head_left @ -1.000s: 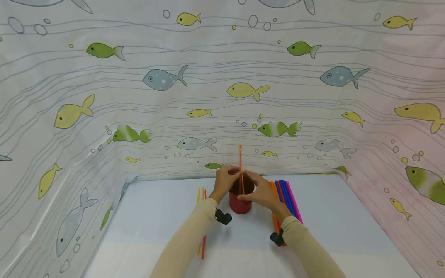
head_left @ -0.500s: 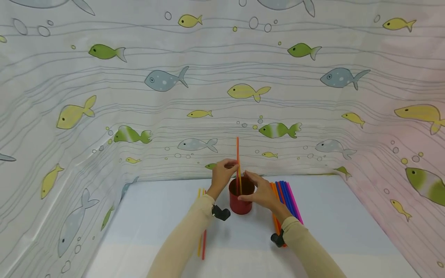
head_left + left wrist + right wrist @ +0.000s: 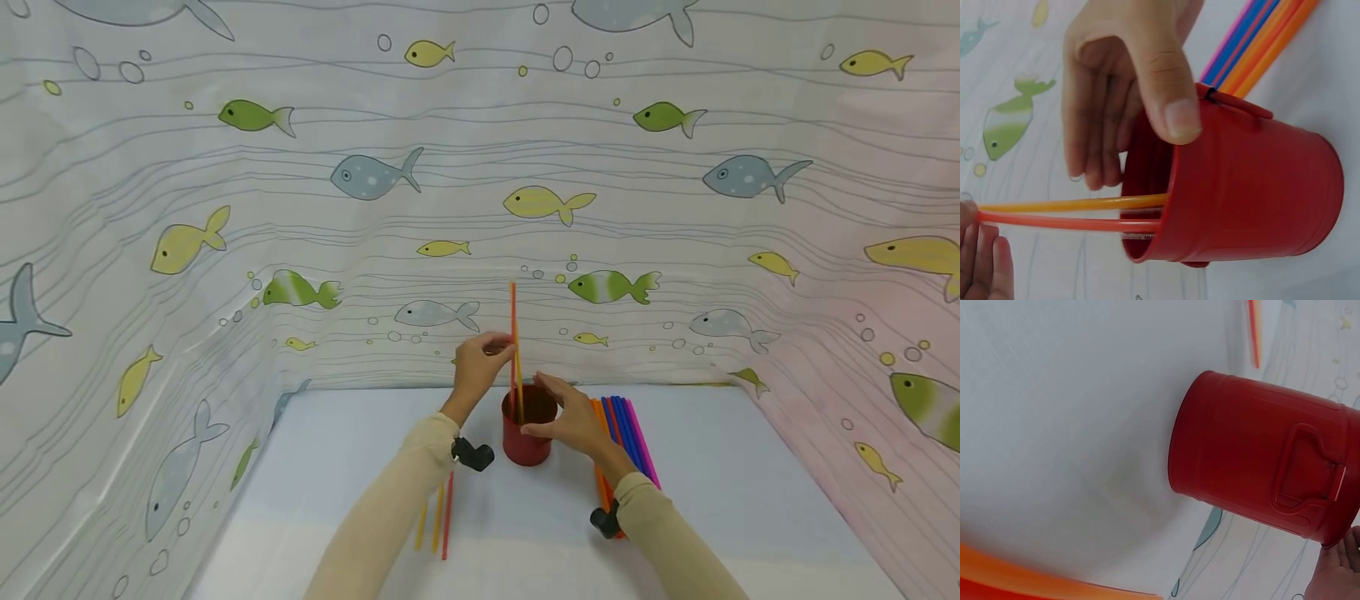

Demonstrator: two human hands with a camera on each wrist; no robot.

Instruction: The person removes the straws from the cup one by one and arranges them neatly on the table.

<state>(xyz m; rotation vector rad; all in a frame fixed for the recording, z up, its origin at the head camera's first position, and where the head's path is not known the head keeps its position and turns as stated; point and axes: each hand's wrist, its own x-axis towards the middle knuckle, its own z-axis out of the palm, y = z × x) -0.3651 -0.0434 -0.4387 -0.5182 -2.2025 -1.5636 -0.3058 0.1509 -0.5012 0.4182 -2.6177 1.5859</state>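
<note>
A red bucket (image 3: 527,446) stands on the table. My left hand (image 3: 480,360) pinches an orange-red straw (image 3: 513,310) and a yellow-orange straw (image 3: 519,379) above it; their lower ends are inside the bucket. In the left wrist view, the orange-red straw (image 3: 1072,222) and yellow-orange straw (image 3: 1079,205) run into the bucket's mouth. My right hand (image 3: 573,421) spans the bucket's right side, its thumb at the near rim and its fairly straight fingers at the far side. The right wrist view shows the bucket's (image 3: 1241,450) side handle and a hand (image 3: 1338,572) at its rim.
Several orange, blue and pink straws (image 3: 633,437) lie side by side to the bucket's right. A few yellow and red straws (image 3: 448,521) lie to its left, partly under the left forearm. A fish-patterned sheet (image 3: 480,125) surrounds the white table (image 3: 750,483).
My left hand has risen and shifted slightly left with the straws, which stand higher. My right hand stays by the bucket. The head view has shifted slightly.
</note>
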